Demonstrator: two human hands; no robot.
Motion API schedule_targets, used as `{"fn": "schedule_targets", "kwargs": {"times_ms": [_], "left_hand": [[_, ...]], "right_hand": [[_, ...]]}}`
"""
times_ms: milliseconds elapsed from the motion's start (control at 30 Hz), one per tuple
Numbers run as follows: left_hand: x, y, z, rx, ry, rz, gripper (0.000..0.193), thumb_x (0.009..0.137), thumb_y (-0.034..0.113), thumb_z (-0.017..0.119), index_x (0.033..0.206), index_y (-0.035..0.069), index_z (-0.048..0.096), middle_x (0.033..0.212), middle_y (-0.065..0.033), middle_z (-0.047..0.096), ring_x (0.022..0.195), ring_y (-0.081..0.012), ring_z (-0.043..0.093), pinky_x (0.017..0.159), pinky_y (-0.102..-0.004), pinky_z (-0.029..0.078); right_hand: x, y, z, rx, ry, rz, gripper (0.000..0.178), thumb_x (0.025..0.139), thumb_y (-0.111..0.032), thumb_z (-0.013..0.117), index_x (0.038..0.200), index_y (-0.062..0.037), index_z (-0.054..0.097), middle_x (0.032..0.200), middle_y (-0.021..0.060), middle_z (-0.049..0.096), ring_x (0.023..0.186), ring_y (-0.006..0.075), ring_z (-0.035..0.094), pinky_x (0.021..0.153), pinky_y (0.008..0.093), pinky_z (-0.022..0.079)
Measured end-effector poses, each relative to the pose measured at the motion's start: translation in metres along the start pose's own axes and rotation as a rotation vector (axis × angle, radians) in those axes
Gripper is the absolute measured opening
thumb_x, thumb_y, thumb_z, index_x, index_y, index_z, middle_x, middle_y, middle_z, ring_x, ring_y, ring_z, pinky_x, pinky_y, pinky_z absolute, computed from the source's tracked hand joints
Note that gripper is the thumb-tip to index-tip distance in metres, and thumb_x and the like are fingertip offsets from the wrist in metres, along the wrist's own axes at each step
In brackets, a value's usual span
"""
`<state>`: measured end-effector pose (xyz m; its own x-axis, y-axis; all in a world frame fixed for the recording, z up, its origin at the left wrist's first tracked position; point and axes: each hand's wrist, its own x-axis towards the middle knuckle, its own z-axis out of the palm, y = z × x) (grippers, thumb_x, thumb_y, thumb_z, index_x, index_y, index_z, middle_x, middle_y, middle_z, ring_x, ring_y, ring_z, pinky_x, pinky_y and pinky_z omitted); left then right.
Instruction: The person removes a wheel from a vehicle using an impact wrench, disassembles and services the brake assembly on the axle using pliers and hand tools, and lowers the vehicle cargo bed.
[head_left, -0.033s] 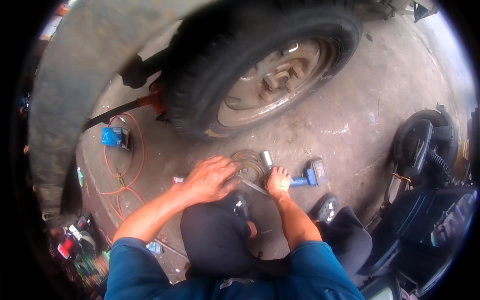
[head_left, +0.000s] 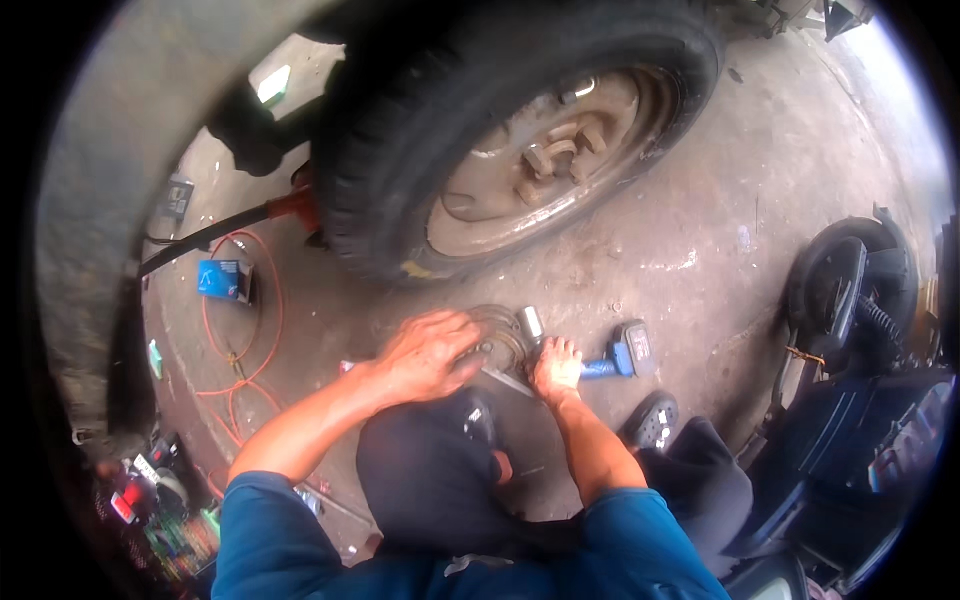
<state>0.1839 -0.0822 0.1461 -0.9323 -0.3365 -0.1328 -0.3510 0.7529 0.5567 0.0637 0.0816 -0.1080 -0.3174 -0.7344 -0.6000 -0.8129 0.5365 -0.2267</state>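
Blue-bodied, the power tool (head_left: 602, 368) extends from beneath the right hand (head_left: 557, 370) toward three o'clock, its silver socket (head_left: 531, 321) toward eleven; whether those fingers grasp, I cannot tell. The left hand (head_left: 428, 355), fingers bent, grip unclear, has curved metal parts (head_left: 499, 328) nearest, at two.

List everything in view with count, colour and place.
Wheel: one, black tyre, brownish rim, top
Panel: one, grey, upper left
Bar: one, dark, left of wheel
Hose: apparently one, orange, left floor
Box: one, blue, beside hose
Clutter: uncountable, multicoloured, lower left
Round metal parts: count unclear, brownish, centre
Power tool: one, blue, dark battery, right of centre
Cylinder: one, silver, left of power tool
Machine with tyre: one, dark, right edge
Shoes: two, dark, lower centre
Sleeves: two, teal, bottom
Left hand: one, bare, centre
Right hand: one, bare, against power tool
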Motion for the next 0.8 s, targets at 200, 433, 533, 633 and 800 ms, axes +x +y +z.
{"fn": "schedule_targets", "kwargs": {"times_ms": [200, 433, 533, 633, 800], "left_hand": [[0.016, -0.059, 0.098, -0.158, -0.038, -0.086, 0.036, 0.078, 0.022, 0.064, 0.107, 0.002, 0.059, 0.097, -0.0163, 0.061, 0.093, -0.0341, 0.058, 0.078, -0.043, 0.048], [-0.05, -0.071, 0.13, -0.305, -0.1, -0.28, 0.043, 0.08, 0.025, 0.062, 0.116, 0.003, 0.057, 0.108, -0.021, 0.061, 0.104, -0.0353, 0.057, 0.087, -0.0426, 0.046], [-0.066, -0.073, 0.131, -0.401, -0.224, -0.429, 0.053, 0.079, 0.03, 0.064, 0.123, 0.003, 0.052, 0.118, -0.0222, 0.056, 0.113, -0.0341, 0.053, 0.094, -0.0421, 0.042], [-0.062, -0.052, 0.127, -0.174, -0.185, -0.305, 0.064, 0.077, 0.032, 0.065, 0.13, 0.002, 0.044, 0.128, -0.0239, 0.048, 0.121, -0.0346, 0.045, 0.098, -0.043, 0.039], [-0.022, 0.01, 0.081, -0.39, -0.004, -0.174, 0.069, 0.071, 0.029, 0.072, 0.127, 0.002, 0.042, 0.124, -0.0231, 0.048, 0.117, -0.0364, 0.047, 0.097, -0.0446, 0.039]], "right_hand": [[0.013, 0.009, -0.01, -0.016, -0.003, -0.232, 0.065, 0.076, -0.055, 0.057, 0.11, 0.0008, 0.055, 0.111, 0.0197, 0.059, 0.108, 0.0342, 0.054, 0.096, 0.0423, 0.037], [0.024, 0.02, -0.044, 0.198, -0.196, -0.214, 0.06, 0.081, -0.052, 0.048, 0.11, -0.0005, 0.055, 0.105, 0.0239, 0.061, 0.101, 0.0361, 0.058, 0.086, 0.0416, 0.046], [0.018, 0.004, -0.094, 0.386, -0.249, -0.241, 0.054, 0.082, -0.046, 0.046, 0.107, 0.0005, 0.058, 0.102, 0.0239, 0.062, 0.099, 0.0353, 0.059, 0.086, 0.0414, 0.045], [-0.029, -0.027, -0.154, 0.712, -0.186, -0.247, 0.053, 0.083, -0.043, 0.048, 0.109, 0.0017, 0.058, 0.1, 0.0212, 0.063, 0.097, 0.0313, 0.06, 0.085, 0.0394, 0.044], [-0.063, -0.036, -0.208, 1.193, -0.187, -0.077, 0.057, 0.085, -0.043, 0.048, 0.12, 0.0021, 0.053, 0.112, 0.0168, 0.059, 0.104, 0.0259, 0.055, 0.09, 0.0371, 0.041]]}}
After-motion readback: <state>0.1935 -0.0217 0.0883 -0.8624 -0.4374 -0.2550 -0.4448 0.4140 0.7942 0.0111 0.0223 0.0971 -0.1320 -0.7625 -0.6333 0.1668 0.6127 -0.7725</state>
